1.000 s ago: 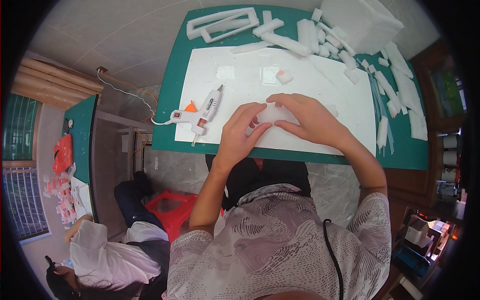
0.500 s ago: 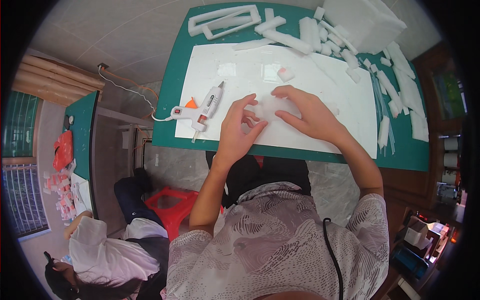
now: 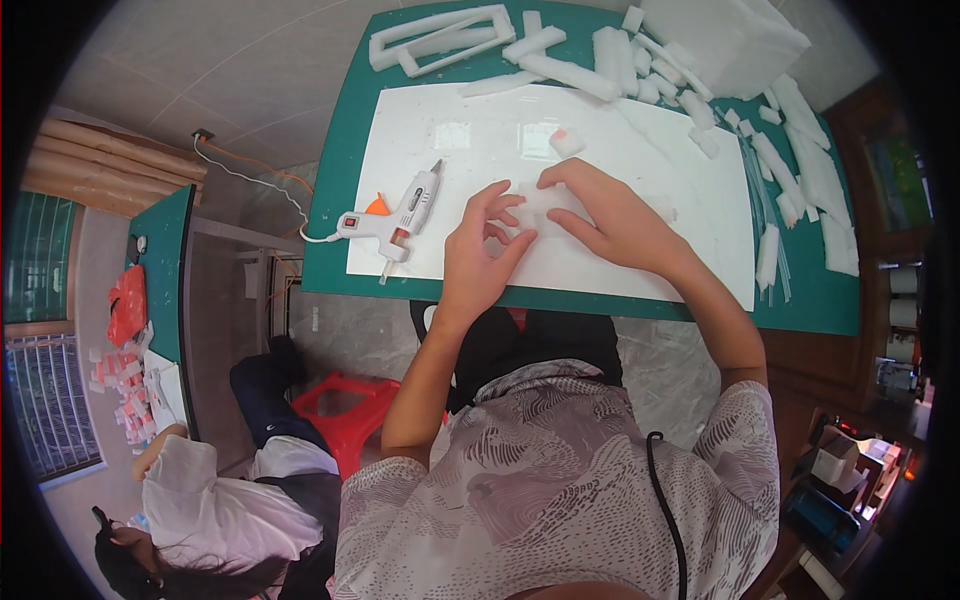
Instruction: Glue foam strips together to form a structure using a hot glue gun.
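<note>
Over the white board (image 3: 420, 120), my left hand (image 3: 482, 245) and my right hand (image 3: 618, 222) face each other around a piece of white foam (image 3: 533, 207). Bent fingers and thumb of my left hand grip its left side. On its right side my right hand holds it, palm down, with the thumb toward me. Much of the foam is hidden by the hands and blends into the board. A white glue gun (image 3: 408, 215) lies left of my left hand, nozzle pointing away. Beyond my right hand rests a small foam block (image 3: 567, 142) with a pinkish-orange mark.
Foam frames (image 3: 440, 42), strips and offcuts (image 3: 668, 75) crowd the far side of the green table (image 3: 335, 200). A large foam block (image 3: 735, 45) stands at the far right, near clear glue sticks (image 3: 775, 230). Another person (image 3: 230, 490) sits at left beside a red stool (image 3: 345, 415).
My hands have drawn slightly closer together around the foam piece, with less of it showing between them. The glue gun and the marked block lie where they were on the board.
</note>
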`<action>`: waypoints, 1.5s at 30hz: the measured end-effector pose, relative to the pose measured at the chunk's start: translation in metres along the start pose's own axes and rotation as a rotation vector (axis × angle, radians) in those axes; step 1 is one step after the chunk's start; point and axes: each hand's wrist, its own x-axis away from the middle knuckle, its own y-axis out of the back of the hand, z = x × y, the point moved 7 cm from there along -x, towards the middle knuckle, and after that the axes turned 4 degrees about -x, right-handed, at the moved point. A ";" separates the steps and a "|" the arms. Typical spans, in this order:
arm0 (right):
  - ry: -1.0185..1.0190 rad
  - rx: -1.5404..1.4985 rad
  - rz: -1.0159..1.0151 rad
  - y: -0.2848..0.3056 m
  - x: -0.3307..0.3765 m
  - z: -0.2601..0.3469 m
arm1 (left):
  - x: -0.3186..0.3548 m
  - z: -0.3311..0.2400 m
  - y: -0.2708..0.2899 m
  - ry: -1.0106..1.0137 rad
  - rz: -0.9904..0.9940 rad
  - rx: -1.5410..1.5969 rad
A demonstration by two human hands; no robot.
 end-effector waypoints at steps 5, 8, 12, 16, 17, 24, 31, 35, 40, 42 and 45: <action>0.008 0.029 0.011 -0.001 -0.002 0.000 | 0.000 0.001 -0.001 -0.001 0.008 0.011; 0.001 0.058 -0.029 0.000 -0.003 -0.003 | 0.000 0.000 -0.001 -0.004 0.018 0.006; -0.026 0.075 -0.030 -0.004 -0.007 -0.007 | 0.002 -0.002 0.001 -0.012 0.012 -0.010; -0.015 0.098 -0.025 -0.006 -0.006 -0.005 | 0.002 -0.002 0.001 -0.017 0.012 0.004; -0.014 0.098 -0.024 -0.007 -0.006 -0.005 | 0.002 -0.001 0.001 -0.014 0.015 0.013; -0.051 0.085 -0.047 -0.008 -0.006 -0.005 | 0.006 -0.002 0.006 0.004 0.004 0.018; -0.083 0.101 0.023 -0.013 -0.007 -0.009 | 0.010 -0.013 0.017 -0.009 0.048 -0.026; -0.022 0.048 -0.035 -0.013 -0.007 -0.005 | 0.009 -0.010 0.016 0.062 0.096 0.024; -0.054 0.072 0.040 -0.014 -0.009 -0.005 | 0.009 -0.010 0.015 0.050 0.104 0.029; -0.057 0.067 0.042 -0.015 -0.007 -0.006 | 0.009 -0.010 0.014 0.048 0.117 0.036; -0.067 0.059 0.052 -0.016 -0.006 -0.008 | 0.009 -0.011 0.013 0.049 0.133 0.040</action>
